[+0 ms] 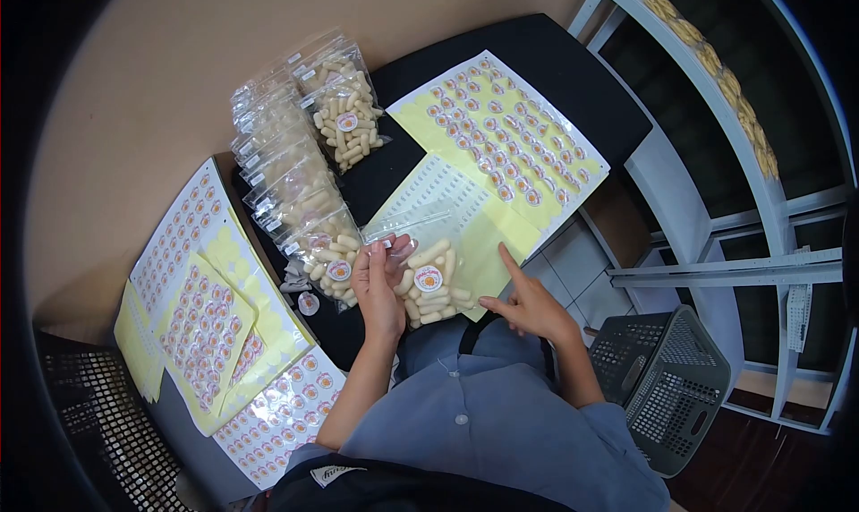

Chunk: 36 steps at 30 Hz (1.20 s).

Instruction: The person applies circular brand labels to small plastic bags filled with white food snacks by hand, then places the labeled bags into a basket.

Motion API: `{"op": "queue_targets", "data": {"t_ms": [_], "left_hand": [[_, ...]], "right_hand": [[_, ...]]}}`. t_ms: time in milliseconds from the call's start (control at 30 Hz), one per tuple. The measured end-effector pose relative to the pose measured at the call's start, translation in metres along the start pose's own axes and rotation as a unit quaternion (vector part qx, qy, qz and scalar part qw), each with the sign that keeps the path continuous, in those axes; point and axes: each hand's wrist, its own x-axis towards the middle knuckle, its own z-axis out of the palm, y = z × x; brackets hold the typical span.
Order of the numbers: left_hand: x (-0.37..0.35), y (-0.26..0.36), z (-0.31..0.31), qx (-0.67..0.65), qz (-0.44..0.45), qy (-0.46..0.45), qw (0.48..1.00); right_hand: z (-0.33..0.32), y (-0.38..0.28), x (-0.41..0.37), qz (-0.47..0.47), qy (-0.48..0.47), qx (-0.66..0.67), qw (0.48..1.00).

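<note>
My left hand (pixel 380 284) is closed on the upper left edge of a clear zip bag (pixel 434 304) filled with pale, stubby stick-shaped pieces. A round pink-and-orange sticker (pixel 429 279) sits on the bag's front. To the right of the bag is my right hand (pixel 537 308), its index finger stretched out and its thumb apart, at the bag's lower right corner. Behind the bag lies a sheet of small printed labels (pixel 431 192), partly peeled down to yellow backing. It overlaps a larger sheet of round stickers (pixel 514 140).
Filled zip bags (pixel 295 167) lie overlapped in a row along the wall, with more bags (pixel 347 123) beside them. More sticker sheets (pixel 201 328) cover the left side. Grey plastic baskets (pixel 684 382) stand on the floor at right, below a white shelf rack (pixel 716 82).
</note>
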Motion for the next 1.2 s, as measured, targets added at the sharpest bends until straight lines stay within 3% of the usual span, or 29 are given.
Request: {"op": "queue_targets", "data": {"t_ms": [133,200,233,333,500,567,633,733,767,833,1033,1200], "left_hand": [[-0.001,0.001,0.001,-0.002,-0.002,-0.012,1.0],[0.001,-0.003,-0.002,-0.007,0.008,-0.015,1.0],[0.001,-0.004,-0.003,-0.011,0.018,-0.019,1.0],[-0.001,0.0,0.005,0.06,0.006,0.022,0.998],[0.001,-0.003,-0.001,0.114,0.017,-0.011,0.993],[0.0,-0.003,0.005,0.097,0.11,-0.056,0.988],[-0.001,-0.007,0.003,0.118,0.145,-0.049,0.981],[-0.001,-0.009,-0.005,0.222,0.274,-0.065,0.934],[-0.004,-0.006,-0.002,0.241,0.27,-0.084,0.929],[-0.006,-0.006,-0.001,0.246,0.243,-0.132,0.929],[-0.005,-0.01,-0.003,0.23,0.211,-0.149,0.938],[-0.006,-0.01,-0.005,0.251,0.166,-0.182,0.936]], "right_hand": [[-0.01,-0.003,0.005,-0.02,-0.005,0.026,0.999],[0.004,-0.002,0.02,-0.225,0.119,0.132,0.958],[0.008,-0.008,0.02,-0.227,0.118,0.131,0.958],[0.014,-0.025,0.02,-0.229,-0.021,0.104,0.968],[0.004,-0.024,0.037,-0.208,-0.097,0.129,0.965],[-0.01,-0.022,0.051,-0.213,-0.107,0.123,0.963],[-0.026,-0.023,0.074,-0.231,-0.03,0.18,0.956],[-0.038,-0.046,0.129,-0.321,0.095,0.141,0.932],[-0.037,-0.057,0.146,-0.339,0.117,0.13,0.924],[-0.032,-0.084,0.169,-0.35,0.046,0.145,0.924],[0.002,-0.096,0.229,-0.377,0.007,0.038,0.925],[0.008,-0.107,0.226,-0.338,0.1,0.004,0.936]]}}
